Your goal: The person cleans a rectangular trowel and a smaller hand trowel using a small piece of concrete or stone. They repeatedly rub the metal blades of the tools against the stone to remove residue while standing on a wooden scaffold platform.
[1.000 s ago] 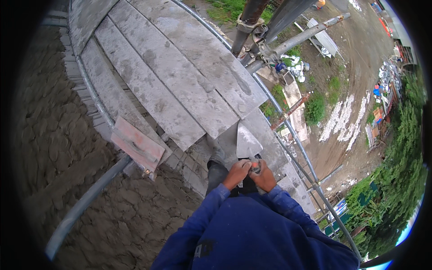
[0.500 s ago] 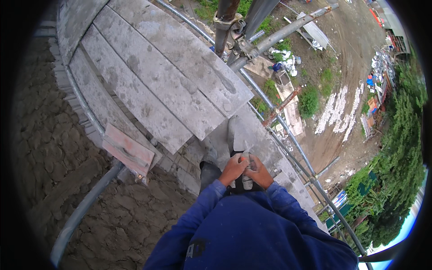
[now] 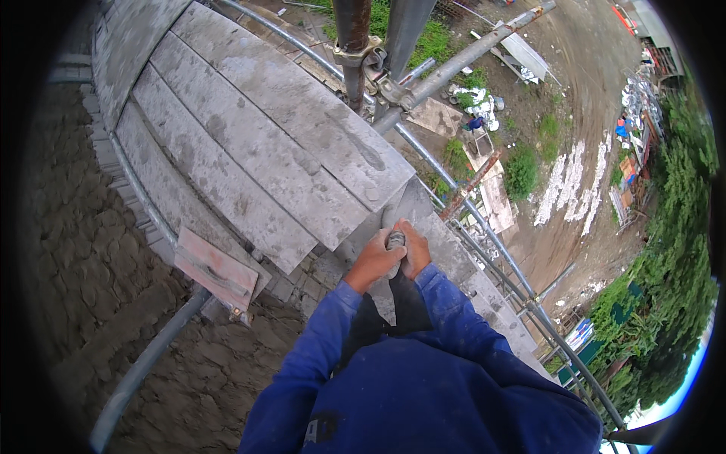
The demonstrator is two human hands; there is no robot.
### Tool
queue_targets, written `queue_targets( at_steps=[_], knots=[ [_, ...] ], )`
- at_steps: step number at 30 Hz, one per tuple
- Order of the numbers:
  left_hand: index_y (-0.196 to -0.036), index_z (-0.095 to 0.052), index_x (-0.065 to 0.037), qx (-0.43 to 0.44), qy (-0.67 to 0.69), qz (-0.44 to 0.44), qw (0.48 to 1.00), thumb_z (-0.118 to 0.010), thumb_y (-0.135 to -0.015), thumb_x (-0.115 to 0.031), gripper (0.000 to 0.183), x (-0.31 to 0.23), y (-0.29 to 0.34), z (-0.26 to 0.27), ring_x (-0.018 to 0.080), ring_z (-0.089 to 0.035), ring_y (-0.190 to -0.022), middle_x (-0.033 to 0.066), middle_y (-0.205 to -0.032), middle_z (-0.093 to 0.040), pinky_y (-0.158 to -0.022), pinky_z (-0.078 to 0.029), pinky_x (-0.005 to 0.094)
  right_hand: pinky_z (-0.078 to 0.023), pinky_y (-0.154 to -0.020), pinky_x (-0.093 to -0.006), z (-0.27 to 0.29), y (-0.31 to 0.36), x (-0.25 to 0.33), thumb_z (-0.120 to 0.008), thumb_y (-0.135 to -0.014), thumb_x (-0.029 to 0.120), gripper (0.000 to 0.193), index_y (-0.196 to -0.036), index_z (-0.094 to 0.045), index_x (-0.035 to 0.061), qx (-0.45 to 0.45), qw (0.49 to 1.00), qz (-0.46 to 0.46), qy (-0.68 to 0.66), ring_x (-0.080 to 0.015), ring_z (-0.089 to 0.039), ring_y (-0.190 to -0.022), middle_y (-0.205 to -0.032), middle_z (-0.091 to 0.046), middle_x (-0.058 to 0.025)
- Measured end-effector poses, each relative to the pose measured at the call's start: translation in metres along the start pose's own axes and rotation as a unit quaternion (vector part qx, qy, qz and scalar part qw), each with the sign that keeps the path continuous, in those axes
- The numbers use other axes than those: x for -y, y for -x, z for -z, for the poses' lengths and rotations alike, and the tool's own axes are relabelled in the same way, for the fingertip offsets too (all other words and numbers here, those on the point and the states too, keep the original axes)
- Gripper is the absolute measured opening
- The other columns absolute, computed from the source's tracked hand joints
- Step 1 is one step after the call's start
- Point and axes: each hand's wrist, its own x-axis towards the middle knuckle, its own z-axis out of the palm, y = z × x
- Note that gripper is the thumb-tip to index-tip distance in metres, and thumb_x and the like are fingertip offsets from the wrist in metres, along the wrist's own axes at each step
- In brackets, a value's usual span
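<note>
Both my hands are closed together in front of my body, above my boots and the walkway. Between them is a trowel [image 3: 395, 240], of which only the grey, mortar-crusted handle end shows, pointing up; its blade is hidden below my hands. My left hand [image 3: 375, 259] wraps the handle from the left side. My right hand [image 3: 414, 248] closes on it from the right, with fingers bent over the far side. Off to the left, apart from both hands, a pinkish plastering float [image 3: 217, 270] with a handle on top lies by the plank ends and a pipe.
Grey, mortar-stained scaffold planks [image 3: 257, 144] stretch ahead to the upper left. Rough wet mortar [image 3: 91, 250] covers the surface at left. A grey pipe [image 3: 147, 363] crosses the lower left. Scaffold tubes with a clamp [image 3: 393, 91] edge the right side, above a drop to dirt ground [image 3: 560, 151].
My hands have moved forward and slightly left with the trowel. Its handle has tipped upright, and the blade seen before is now hidden. The float stays in place.
</note>
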Motion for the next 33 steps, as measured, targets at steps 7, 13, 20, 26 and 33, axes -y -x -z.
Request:
queue_targets(
  at_steps=[7, 13, 20, 26, 33],
  knots=[
    [-0.134, -0.054, 0.000, -0.100, -0.175, -0.026, 0.979, -0.058, -0.091, -0.019, 0.046, -0.034, -0.023, 0.002, 0.0213, -0.065, -0.081, 0.0124, -0.100, -0.067, -0.070, -0.052, 0.0345, -0.053, -0.062, -0.0362, -0.026, -0.027, 0.031, -0.064, -0.099, 0.032, 0.027, -0.108, -0.063, 0.0064, 0.073, 0.991, -0.043, -0.102, -0.0205, -0.064, -0.074, -0.091, -0.065, -0.0043],
    [-0.139, -0.053, -0.003, -0.032, 0.200, 0.116, 0.972, -0.054, -0.096, -0.016, 0.045, -0.058, -0.037, 0.020, 0.0097, -0.050, -0.052, 0.0042, -0.082, -0.060, -0.039, -0.035, 0.0274, -0.046, -0.056, -0.0389, -0.038, -0.021, 0.049, -0.059, -0.098, 0.045, 0.034, -0.107, -0.060, 0.0119, 0.082, 0.992, -0.092, 0.013, -0.0213, -0.058, -0.070, -0.085, -0.061, -0.0060],
    [-0.141, -0.052, 0.003, -0.111, -0.031, 0.044, 0.992, -0.057, -0.093, -0.021, 0.053, -0.041, -0.044, 0.004, 0.0208, -0.063, -0.066, 0.0133, -0.096, -0.067, -0.055, -0.049, 0.0342, -0.052, -0.057, -0.0397, -0.033, -0.039, 0.043, -0.059, -0.101, 0.039, 0.030, -0.104, -0.062, 0.0094, 0.081, 0.988, -0.115, -0.071, -0.0219, -0.064, -0.070, -0.086, -0.065, -0.0052],
    [-0.138, -0.055, 0.006, -0.136, -0.215, 0.010, 0.967, -0.059, -0.087, -0.028, 0.061, -0.092, -0.027, 0.016, 0.0425, -0.064, -0.113, 0.0320, -0.123, -0.065, -0.097, -0.050, 0.0432, -0.054, -0.084, -0.0378, -0.051, -0.032, 0.053, -0.057, -0.104, 0.032, 0.025, -0.112, -0.061, 0.0084, 0.121, 0.984, -0.088, -0.097, -0.0193, -0.065, -0.093, -0.102, -0.066, -0.0069],
    [-0.137, -0.059, -0.004, -0.143, -0.261, 0.040, 0.954, -0.058, -0.087, -0.030, 0.057, -0.101, -0.038, 0.015, 0.0456, -0.064, -0.111, 0.0301, -0.115, -0.068, -0.097, -0.050, 0.0476, -0.056, -0.079, -0.0351, -0.043, -0.063, 0.051, -0.060, -0.103, 0.031, 0.021, -0.108, -0.063, 0.0105, 0.140, 0.976, -0.141, -0.089, -0.0177, -0.067, -0.087, -0.099, -0.068, -0.0055]
  ],
)
